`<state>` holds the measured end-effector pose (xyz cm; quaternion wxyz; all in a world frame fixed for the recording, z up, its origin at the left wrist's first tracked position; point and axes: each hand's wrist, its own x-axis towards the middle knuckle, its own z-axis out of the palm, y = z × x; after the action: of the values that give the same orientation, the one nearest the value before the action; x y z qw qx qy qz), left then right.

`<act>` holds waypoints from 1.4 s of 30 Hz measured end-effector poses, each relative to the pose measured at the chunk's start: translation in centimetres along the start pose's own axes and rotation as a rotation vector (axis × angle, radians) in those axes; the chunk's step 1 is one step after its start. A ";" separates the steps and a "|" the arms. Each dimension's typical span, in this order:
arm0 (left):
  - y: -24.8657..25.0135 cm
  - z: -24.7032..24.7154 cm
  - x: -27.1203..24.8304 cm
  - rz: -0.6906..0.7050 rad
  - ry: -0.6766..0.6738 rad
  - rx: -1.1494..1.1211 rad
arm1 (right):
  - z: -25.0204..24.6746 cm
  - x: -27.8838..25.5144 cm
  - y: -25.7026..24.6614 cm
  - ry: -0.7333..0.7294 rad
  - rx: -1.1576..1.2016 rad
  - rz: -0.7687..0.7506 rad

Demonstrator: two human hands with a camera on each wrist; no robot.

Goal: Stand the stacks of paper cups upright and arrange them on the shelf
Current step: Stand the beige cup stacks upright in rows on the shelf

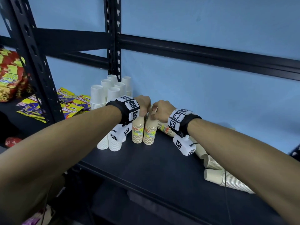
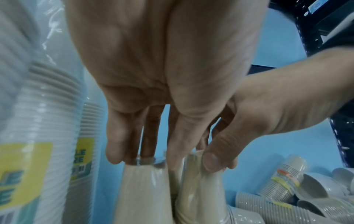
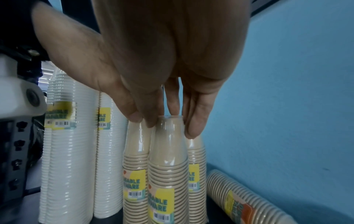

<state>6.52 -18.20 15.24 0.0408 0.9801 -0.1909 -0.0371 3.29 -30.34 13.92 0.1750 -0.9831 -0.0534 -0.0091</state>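
Observation:
Two beige paper cup stacks stand upright side by side on the black shelf board (image 1: 162, 168). My left hand (image 1: 144, 108) pinches the top of the left beige stack (image 1: 138, 132) with its fingertips (image 2: 114, 153). Fingers and thumb of my right hand (image 1: 159, 108) close round the top of the right beige stack (image 1: 150, 133), as the right wrist view shows (image 3: 166, 151). A third upright beige stack (image 3: 195, 159) stands just behind them. More beige stacks lie on their sides to the right (image 1: 227, 177), one close by (image 3: 245, 200).
Several white cup stacks stand upright in the back left corner (image 1: 112, 90) and beside my left wrist (image 1: 110, 143). Black shelf posts (image 1: 37, 62) rise at the left, with yellow snack packets (image 1: 71, 104) beyond. The blue wall (image 1: 211, 95) backs the shelf.

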 end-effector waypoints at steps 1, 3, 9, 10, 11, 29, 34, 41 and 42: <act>0.0 -0.3 0.0 0.010 0.002 -0.002 | -0.2 -0.1 0.1 -0.001 -0.001 0.004; 0.3 -0.9 -0.1 0.048 0.002 -0.008 | -0.8 -0.4 0.3 -0.007 -0.018 0.016; 2.3 -1.4 0.5 0.158 0.026 -0.061 | -3.3 -1.7 1.9 -0.009 -0.094 0.075; 2.7 -1.2 0.8 0.173 0.025 -0.076 | -3.6 -2.0 2.3 -0.006 -0.103 0.087; 3.4 -1.2 1.1 0.200 0.026 -0.092 | -4.1 -2.5 3.0 0.002 -0.114 0.109; 19.5 5.0 2.2 0.629 -0.107 -0.214 | -6.3 -15.8 17.7 0.032 -0.190 0.544; 22.8 8.5 2.4 0.719 -0.189 -0.225 | -3.1 -18.9 20.5 -0.069 -0.204 0.594; 24.4 12.8 2.8 0.759 -0.277 -0.196 | 1.4 -21.3 21.7 -0.148 -0.172 0.569; 24.5 13.2 2.9 0.760 -0.277 -0.187 | 1.8 -21.5 21.8 -0.143 -0.190 0.562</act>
<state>-1.07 -42.80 4.26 0.1142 0.8177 -0.5386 -0.1681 -15.68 -52.27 3.94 0.0739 -0.9694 0.2097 0.1039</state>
